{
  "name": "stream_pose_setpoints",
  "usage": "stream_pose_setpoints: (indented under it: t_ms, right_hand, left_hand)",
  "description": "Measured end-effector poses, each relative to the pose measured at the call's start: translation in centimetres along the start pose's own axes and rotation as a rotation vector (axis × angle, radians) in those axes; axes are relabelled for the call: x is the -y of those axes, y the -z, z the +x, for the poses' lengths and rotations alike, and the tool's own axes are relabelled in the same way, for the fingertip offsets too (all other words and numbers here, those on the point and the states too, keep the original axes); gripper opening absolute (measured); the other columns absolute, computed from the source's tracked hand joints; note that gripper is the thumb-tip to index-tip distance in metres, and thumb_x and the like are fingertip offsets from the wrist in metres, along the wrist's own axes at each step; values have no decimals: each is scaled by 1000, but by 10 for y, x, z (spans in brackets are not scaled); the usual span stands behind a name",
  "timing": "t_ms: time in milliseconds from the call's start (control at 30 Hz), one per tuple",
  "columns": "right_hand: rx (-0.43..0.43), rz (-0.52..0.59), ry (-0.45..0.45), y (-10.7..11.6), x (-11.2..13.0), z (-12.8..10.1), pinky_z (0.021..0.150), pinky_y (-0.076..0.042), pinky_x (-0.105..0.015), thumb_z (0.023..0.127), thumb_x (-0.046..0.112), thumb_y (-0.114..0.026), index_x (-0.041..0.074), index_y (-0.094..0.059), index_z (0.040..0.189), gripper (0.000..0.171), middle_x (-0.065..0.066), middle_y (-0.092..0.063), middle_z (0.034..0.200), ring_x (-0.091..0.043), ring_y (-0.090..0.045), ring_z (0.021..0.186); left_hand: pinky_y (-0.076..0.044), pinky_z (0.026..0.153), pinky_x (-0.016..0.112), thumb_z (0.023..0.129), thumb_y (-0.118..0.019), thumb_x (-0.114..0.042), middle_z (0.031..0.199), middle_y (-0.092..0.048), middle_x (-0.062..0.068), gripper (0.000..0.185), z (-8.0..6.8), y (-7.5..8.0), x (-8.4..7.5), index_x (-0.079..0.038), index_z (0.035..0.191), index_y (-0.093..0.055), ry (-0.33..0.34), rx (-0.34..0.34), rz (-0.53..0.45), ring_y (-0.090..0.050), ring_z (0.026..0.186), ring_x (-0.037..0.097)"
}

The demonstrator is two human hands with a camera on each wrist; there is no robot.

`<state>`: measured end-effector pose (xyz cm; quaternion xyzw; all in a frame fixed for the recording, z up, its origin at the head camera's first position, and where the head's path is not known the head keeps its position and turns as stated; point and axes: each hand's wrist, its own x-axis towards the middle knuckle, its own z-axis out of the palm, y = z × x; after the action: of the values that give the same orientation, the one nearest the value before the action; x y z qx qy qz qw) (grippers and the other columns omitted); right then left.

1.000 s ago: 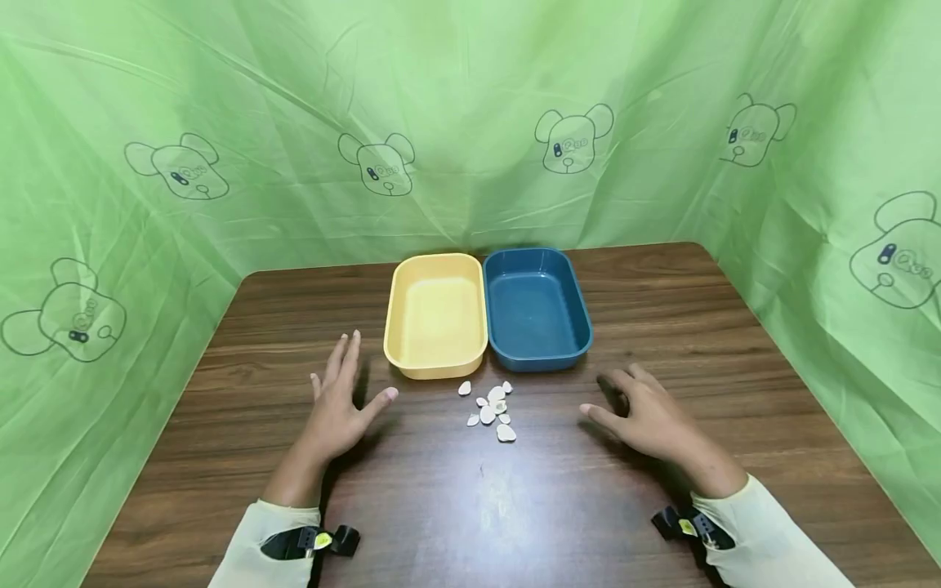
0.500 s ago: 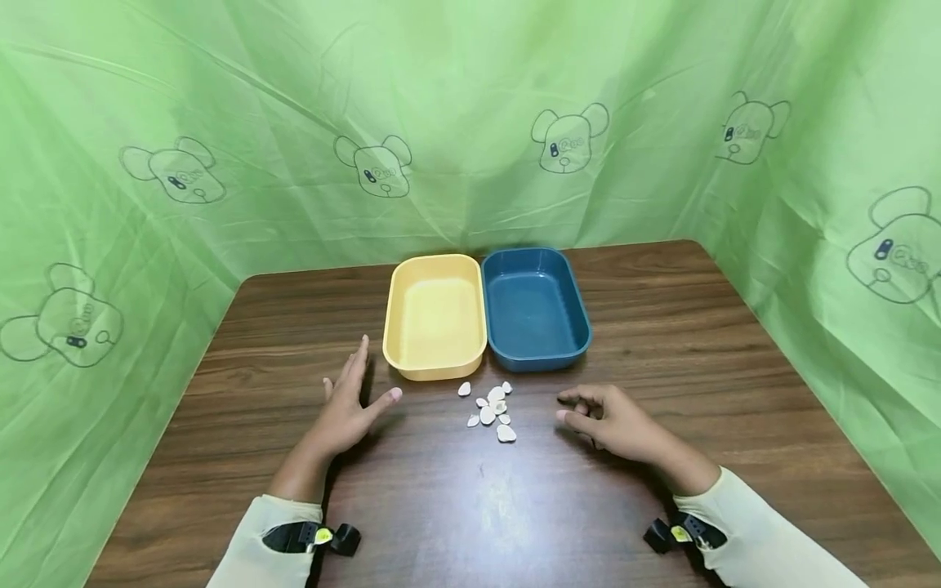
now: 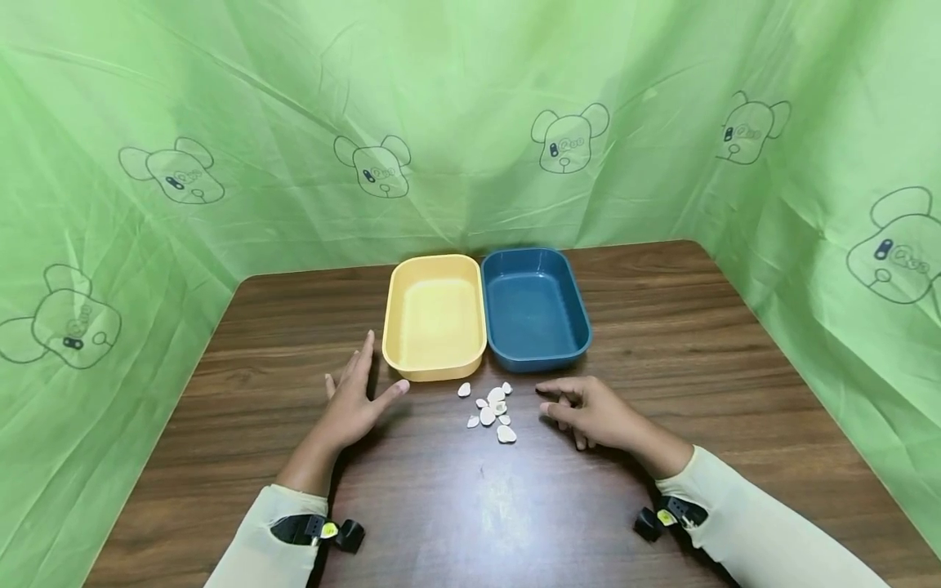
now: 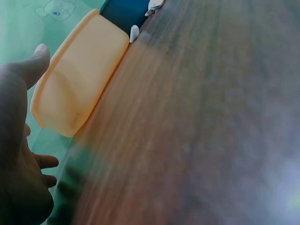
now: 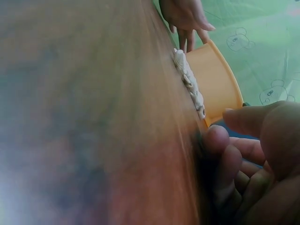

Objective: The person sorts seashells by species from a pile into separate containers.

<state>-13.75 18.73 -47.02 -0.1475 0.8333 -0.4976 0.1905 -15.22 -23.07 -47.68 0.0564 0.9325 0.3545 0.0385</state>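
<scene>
reaching toward the white shells (image 3: 492, 411) at frame centre, the right hand (image 3: 591, 411) has loosely curled fingers, holding nothing. left hand (image 3: 354, 402) lies flat, fingers apart. yellow tray (image 3: 435, 365) and blue tray (image 3: 537, 355) hold nothing; sorting looks unstarted.

We take this for a staged recording booth rather than a lived-in room. A thin light-green plastic sheet printed with outlined cartoon bear heads (image 3: 569, 140) hangs on three sides of a dark brown wood-grain table (image 3: 735, 359) — creased, draped and reaching down past the table's edges, so that it closes off whatever lies behind. Black camera straps with yellow tags (image 3: 318, 531) sit on both cream sleeves, and we see the scene from head and wrists alike — gear for filming, not household furniture.
</scene>
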Motion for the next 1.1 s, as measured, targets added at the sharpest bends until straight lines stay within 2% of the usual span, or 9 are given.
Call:
stream_pose_setpoints:
  t_ms: [233,400,667,900,1100]
  right_hand:
    - [15,3,34,-6,2,9,36,-49,-36,105,16,-75,-2,-66,147,47,-8,-65,71,-12,-54,40]
    - [4,-23,53,-12,4,15,37,-50,-35,104,14,-75,1,-68,147,45,-3,-61,68,-12,-53,39]
    - [-21,-51,61,-21,7,31,36,-48,-35,104,14,-76,4,-68,148,46,-2,-62,64,-10,-54,35]
    - [-21,-55,49,-23,9,36,35,-48,-36,105,15,-75,6,-67,150,47,-1,-60,62,-11,-53,33]
    - [6,-60,52,-25,11,41,34,-48,-36,105,13,-74,6,-66,151,47,-1,-59,62,-10,-53,32]
  left_hand:
    - [14,118,91,100,-67,-69,184,-18,18,111,11,-12,-4,-31,178,3,-42,-22,-24,-15,166,57]
    - [16,118,90,99,-66,-70,183,-21,18,112,17,-14,-7,-33,177,5,-40,-37,-34,-15,167,54]
    - [13,114,94,95,-65,-78,182,-25,18,114,26,-16,-3,-33,178,0,-69,-110,-79,-18,166,55]
    - [21,116,89,103,-67,-62,182,-23,18,104,29,-10,4,-33,178,-1,-93,-76,-106,-19,167,53]
    - [21,118,88,107,-65,-51,184,-20,12,97,27,-5,7,-36,177,-1,-78,-33,-97,-16,170,47]
